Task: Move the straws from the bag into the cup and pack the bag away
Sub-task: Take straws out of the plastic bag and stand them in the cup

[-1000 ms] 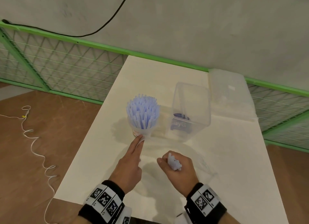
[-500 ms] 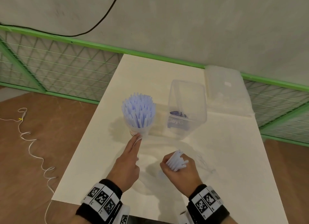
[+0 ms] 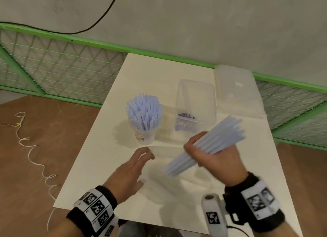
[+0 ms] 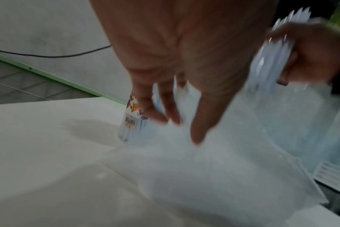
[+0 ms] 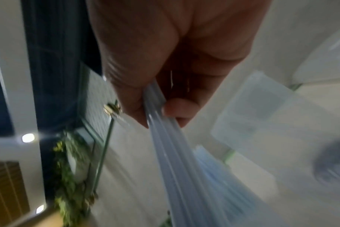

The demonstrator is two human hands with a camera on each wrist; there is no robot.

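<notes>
A clear cup (image 3: 144,130) packed with pale blue straws (image 3: 143,111) stands upright left of the table's middle. My right hand (image 3: 211,154) grips a bundle of the same straws (image 3: 219,137) around its middle. It holds the bundle in the air, tilted, with the upper ends pointing right and away from me. The right wrist view shows fingers (image 5: 177,110) and thumb curled round that bundle (image 5: 184,161). My left hand (image 3: 139,159) hovers open just in front of the cup and holds nothing. The flat clear bag (image 4: 213,169) lies on the table beneath both hands.
An open clear plastic box (image 3: 195,106) with a blue-labelled packet inside stands right of the cup. Its lid (image 3: 237,91) lies at the back right corner. A green mesh fence (image 3: 62,70) runs behind the white table (image 3: 109,148), and a white cord (image 3: 30,148) trails on the floor at left.
My right hand has drawn the straw bundle out of the bag, raised it and tipped it to the right. My left hand's fingers have come up off the bag near the cup.
</notes>
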